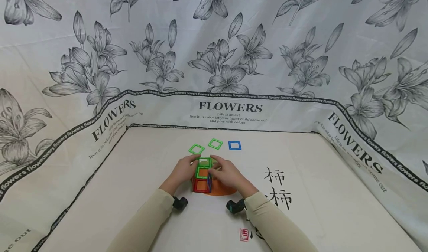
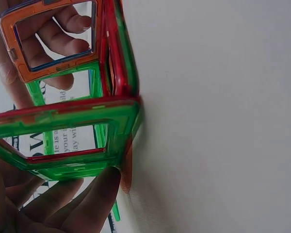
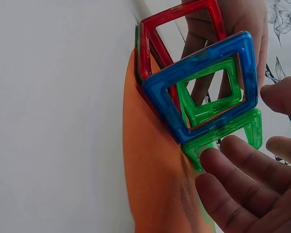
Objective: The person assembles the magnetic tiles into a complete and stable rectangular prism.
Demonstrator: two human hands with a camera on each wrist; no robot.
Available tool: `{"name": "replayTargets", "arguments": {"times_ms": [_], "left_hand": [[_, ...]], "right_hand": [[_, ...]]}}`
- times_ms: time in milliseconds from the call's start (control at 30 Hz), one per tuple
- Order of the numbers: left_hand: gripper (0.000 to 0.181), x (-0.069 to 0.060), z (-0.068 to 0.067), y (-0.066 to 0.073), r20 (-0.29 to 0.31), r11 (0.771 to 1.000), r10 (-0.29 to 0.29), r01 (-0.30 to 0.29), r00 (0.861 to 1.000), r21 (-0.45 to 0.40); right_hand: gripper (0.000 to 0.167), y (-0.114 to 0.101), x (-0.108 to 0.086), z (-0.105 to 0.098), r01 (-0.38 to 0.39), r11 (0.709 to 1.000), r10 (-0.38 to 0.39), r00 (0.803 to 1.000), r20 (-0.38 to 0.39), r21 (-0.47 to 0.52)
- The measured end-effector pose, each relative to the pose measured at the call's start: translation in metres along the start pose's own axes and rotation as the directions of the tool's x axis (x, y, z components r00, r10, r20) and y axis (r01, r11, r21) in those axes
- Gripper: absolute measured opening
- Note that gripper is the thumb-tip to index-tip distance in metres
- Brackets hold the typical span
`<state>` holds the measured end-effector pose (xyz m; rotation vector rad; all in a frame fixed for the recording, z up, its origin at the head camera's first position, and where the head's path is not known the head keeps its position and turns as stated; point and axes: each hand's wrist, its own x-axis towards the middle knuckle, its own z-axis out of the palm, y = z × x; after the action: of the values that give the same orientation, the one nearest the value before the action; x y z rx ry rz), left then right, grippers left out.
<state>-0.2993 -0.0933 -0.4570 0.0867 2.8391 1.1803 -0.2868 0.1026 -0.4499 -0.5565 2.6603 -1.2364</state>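
Observation:
Between the two hands stands a structure of square frame tiles: a red tile [image 1: 201, 186] in front, green tiles [image 1: 203, 172] on top and behind, a blue tile [image 3: 157, 77] on its right side. In the left wrist view a green side tile [image 2: 121, 121] and an orange tile [image 2: 12, 41] show too. My left hand [image 1: 183, 171] touches the green tiles at the left, thumb [image 2: 104, 189] against the lower edge. My right hand [image 1: 230, 173] is at the right side, fingers [image 3: 233, 170] relaxed and spread, fingertips at a green tile [image 3: 223, 130].
Two loose green tiles [image 1: 196, 149] [image 1: 215, 144] and a loose blue tile [image 1: 234, 145] lie behind the hands. Under the structure the cloth shows an orange printed shape [image 1: 222, 189], with black characters [image 1: 279, 198] to the right. A flowered curtain [image 1: 230, 111] surrounds the table.

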Motion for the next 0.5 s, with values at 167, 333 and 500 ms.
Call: {"name": "replayTargets", "arguments": {"times_ms": [167, 333, 500], "left_hand": [[0.04, 0.0, 0.0, 0.0, 0.0, 1.0, -0.002, 0.002, 1.0, -0.001], [0.039, 0.001, 0.001, 0.0, -0.01, 1.0, -0.002, 0.002, 1.0, -0.008], [0.039, 0.0, 0.002, 0.0, -0.021, 1.0, -0.007, 0.006, 1.0, -0.009]], "right_hand": [[0.06, 0.001, 0.001, 0.0, -0.012, 1.0, 0.012, 1.0, -0.018, -0.025], [0.058, 0.006, 0.002, -0.004, -0.04, 0.998, 0.037, 0.998, -0.046, -0.05], [0.055, 0.011, 0.004, -0.013, -0.064, 0.995, 0.059, 0.996, -0.072, -0.071]]}}
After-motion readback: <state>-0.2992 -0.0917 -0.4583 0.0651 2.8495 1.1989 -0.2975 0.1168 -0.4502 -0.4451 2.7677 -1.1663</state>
